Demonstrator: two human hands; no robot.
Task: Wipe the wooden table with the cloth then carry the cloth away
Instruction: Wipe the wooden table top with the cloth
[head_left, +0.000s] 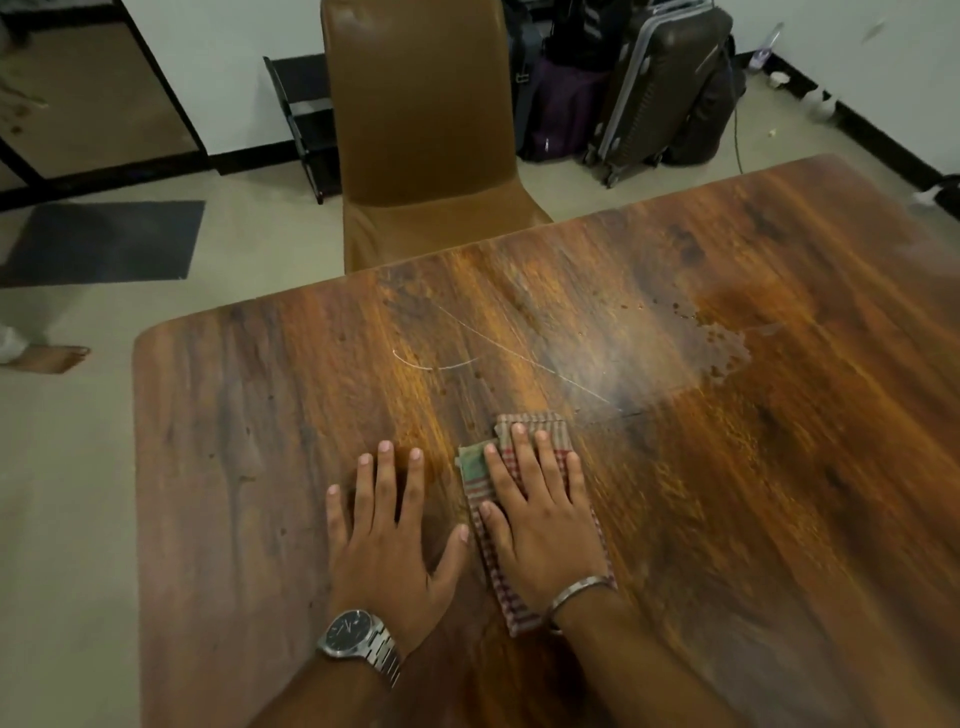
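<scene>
Large dark-brown wooden tabletop (727, 467) with rounded corners, filling most of the view; glossy grain, pale scratches near the middle, a wet-looking smear with droplets toward the far right part. Tan leather-look chair (421, 130) pushed against the far edge, back upright. Cluster of dark suitcases (654, 88) on the floor beyond the far edge, against the white wall. Dark grey floor mat (104, 241) on the beige floor off the left edge. Black low rack (304, 119) behind the chair, left of it. Bare foot (49, 358) of someone else at the left margin of the view.

Folded checked cloth, red-white weave with a green patch (480, 486), lying flat on the tabletop near the near edge, roughly mid-width, long side running toward the far edge. Right hand (540, 512) flat on top of the cloth, fingers straight and slightly spread, palm pressing down, nothing gripped; cloth showing past the fingertips and along the thumb side. Left hand (392, 535) just beside the cloth, flat on bare wood, fingers straight and splayed, holding nothing; thumb tip close to the cloth's left side, contact unclear. Silver metal wristwatch with dark dial (358, 642) on left wrist. Thin silver bangle (576, 592) on right wrist, over the cloth's near end.
</scene>
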